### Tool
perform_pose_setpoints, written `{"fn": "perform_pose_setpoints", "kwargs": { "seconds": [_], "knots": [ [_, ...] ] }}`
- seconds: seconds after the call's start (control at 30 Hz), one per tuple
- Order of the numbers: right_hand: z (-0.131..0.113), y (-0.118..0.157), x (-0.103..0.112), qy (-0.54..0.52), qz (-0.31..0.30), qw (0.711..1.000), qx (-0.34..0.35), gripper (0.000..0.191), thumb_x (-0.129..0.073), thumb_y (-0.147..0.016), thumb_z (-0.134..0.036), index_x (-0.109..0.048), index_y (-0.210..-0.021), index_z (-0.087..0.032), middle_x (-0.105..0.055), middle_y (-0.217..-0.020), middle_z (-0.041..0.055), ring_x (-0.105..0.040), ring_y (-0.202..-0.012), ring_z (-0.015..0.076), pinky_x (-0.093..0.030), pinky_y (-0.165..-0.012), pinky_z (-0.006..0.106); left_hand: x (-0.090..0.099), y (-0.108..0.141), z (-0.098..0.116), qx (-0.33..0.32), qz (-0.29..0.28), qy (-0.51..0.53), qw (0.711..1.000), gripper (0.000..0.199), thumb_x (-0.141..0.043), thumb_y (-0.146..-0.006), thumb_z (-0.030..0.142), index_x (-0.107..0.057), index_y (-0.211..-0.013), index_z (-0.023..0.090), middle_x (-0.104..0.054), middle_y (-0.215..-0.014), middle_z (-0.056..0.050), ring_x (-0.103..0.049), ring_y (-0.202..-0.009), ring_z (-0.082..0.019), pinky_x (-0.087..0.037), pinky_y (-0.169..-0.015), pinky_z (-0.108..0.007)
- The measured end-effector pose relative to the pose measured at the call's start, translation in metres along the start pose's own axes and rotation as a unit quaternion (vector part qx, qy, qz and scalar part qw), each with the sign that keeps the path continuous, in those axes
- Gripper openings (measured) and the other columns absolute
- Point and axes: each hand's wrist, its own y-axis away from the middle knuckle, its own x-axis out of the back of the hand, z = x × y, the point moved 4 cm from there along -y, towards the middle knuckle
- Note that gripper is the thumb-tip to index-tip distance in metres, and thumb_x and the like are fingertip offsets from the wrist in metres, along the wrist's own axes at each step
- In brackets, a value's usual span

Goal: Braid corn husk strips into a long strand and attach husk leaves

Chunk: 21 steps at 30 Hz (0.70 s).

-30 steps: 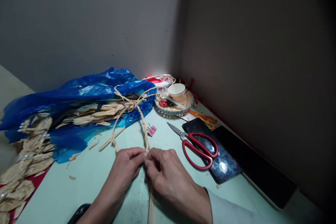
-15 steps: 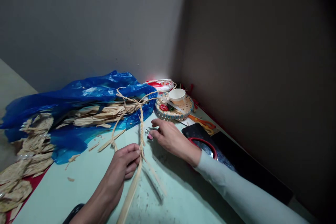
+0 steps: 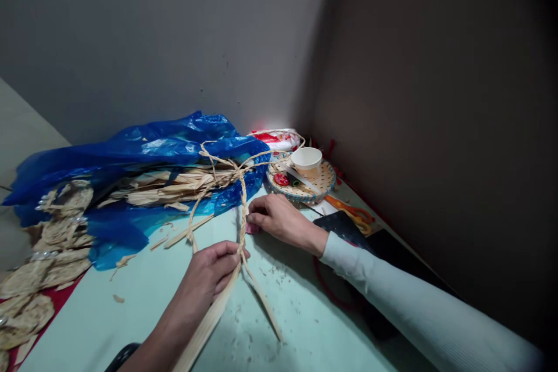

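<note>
My left hand (image 3: 218, 270) pinches the lower end of a braided corn-husk cord (image 3: 243, 203) between thumb and fingers. Below that grip a wide pale husk strip (image 3: 204, 325) runs toward me, and a narrower strand (image 3: 265, 305) hangs to the right. Just right of the braid, my right hand (image 3: 281, 221) has its fingertips closed on a small pink binder clip (image 3: 251, 228) at the tabletop. The fingers hide most of the clip.
A blue plastic bag (image 3: 117, 148) with dry husks (image 3: 170, 185) lies behind. A round woven tray (image 3: 326, 180) carries a white cup (image 3: 306, 160). Orange-handled scissors (image 3: 355, 212) and a black flat object (image 3: 340, 224) are at right. Coiled husk pieces (image 3: 56, 238) lie at left.
My right hand has closed its fingers over the pink clip, which lay beside them before. The left hand keeps its grip on the braid. The view has shifted slightly.
</note>
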Motion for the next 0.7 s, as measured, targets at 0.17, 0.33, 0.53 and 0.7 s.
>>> {"fn": "perform_pose_setpoints", "kwargs": {
  "seconds": [0.17, 0.33, 0.53, 0.7],
  "knots": [
    [0.003, -0.003, 0.005, -0.023, 0.041, 0.999, -0.01, 0.016, -0.053, -0.086, -0.012, -0.066, -0.077, -0.014, -0.069, -0.072, 0.0012, -0.058, -0.068, 0.0129, -0.038, -0.064, 0.022, 0.003, -0.003, 0.001, 0.0, 0.033, -0.033, 0.999, 0.029, -0.069, -0.064, 0.043, -0.066, -0.077, 0.018, -0.033, -0.044, 0.011, -0.021, -0.039, -0.005, -0.01, -0.042, -0.02],
    [-0.003, 0.018, 0.016, -0.02, 0.032, 0.999, -0.01, 0.015, -0.048, -0.092, -0.015, -0.057, -0.08, -0.016, -0.065, -0.077, 0.0012, -0.055, -0.071, 0.0135, -0.037, -0.065, 0.024, -0.001, -0.003, -0.004, 0.001, 0.017, 0.013, 1.0, 0.033, -0.072, -0.064, 0.046, -0.062, -0.078, 0.017, -0.035, -0.049, 0.011, -0.018, -0.042, -0.004, -0.01, -0.042, -0.018],
    [-0.003, 0.038, 0.012, -0.098, -0.024, 0.995, -0.023, 0.015, -0.049, -0.094, -0.022, -0.057, -0.082, -0.018, -0.068, -0.08, 0.0015, -0.06, -0.074, 0.015, -0.041, -0.066, 0.025, -0.007, -0.001, -0.006, -0.006, 0.006, 0.024, 1.0, 0.027, -0.068, -0.067, 0.044, -0.058, -0.072, 0.019, -0.023, -0.047, 0.013, -0.011, -0.042, -0.004, -0.006, -0.04, -0.018],
    [-0.002, 0.04, 0.01, -0.167, -0.029, 0.984, -0.058, 0.012, -0.057, -0.089, -0.023, -0.062, -0.081, -0.016, -0.069, -0.08, 0.003, -0.061, -0.073, 0.015, -0.045, -0.069, 0.025, -0.006, 0.001, -0.005, -0.051, 0.023, -0.06, 0.997, 0.024, -0.061, -0.075, 0.043, -0.058, -0.069, 0.019, -0.028, -0.05, 0.01, -0.017, -0.044, -0.007, -0.011, -0.039, -0.019]
  ]
}}
